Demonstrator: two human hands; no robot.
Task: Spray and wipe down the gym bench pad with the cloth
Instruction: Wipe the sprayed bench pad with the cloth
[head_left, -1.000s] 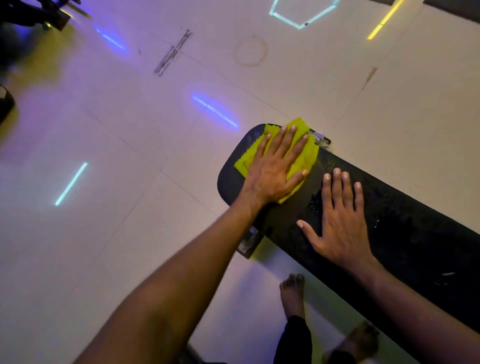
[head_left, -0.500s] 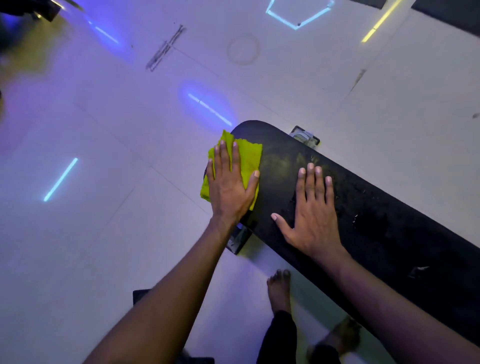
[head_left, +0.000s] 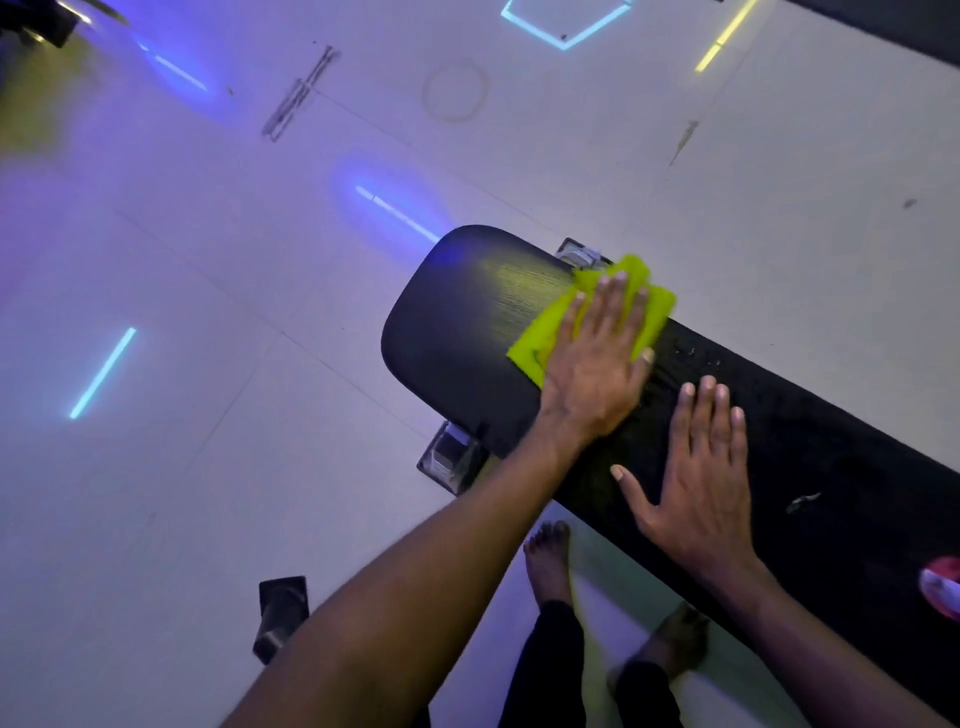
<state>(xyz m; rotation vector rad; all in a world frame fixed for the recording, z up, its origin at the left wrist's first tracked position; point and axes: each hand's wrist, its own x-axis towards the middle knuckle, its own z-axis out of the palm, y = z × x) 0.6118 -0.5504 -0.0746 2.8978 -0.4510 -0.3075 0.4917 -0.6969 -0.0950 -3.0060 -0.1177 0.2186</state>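
Left hand (head_left: 597, 358) flat, fingers spread, pressing the yellow-green cloth (head_left: 540, 332) onto the black bench pad (head_left: 457, 322); right hand (head_left: 696, 467) splayed empty alongside.

- Our left hand (head_left: 597, 364) covers the middle of the yellow-green cloth (head_left: 540, 332).
- The bench pad (head_left: 452, 332) runs out past the right edge.
- A pink-and-white object (head_left: 943, 584) is cut off there; we cannot tell what it is.
- Dark equipment (head_left: 41, 26) at top left is blurred.

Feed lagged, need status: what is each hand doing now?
Left hand: open, flat on the yellow-green cloth.
Right hand: open, flat on the black bench pad, holding nothing.
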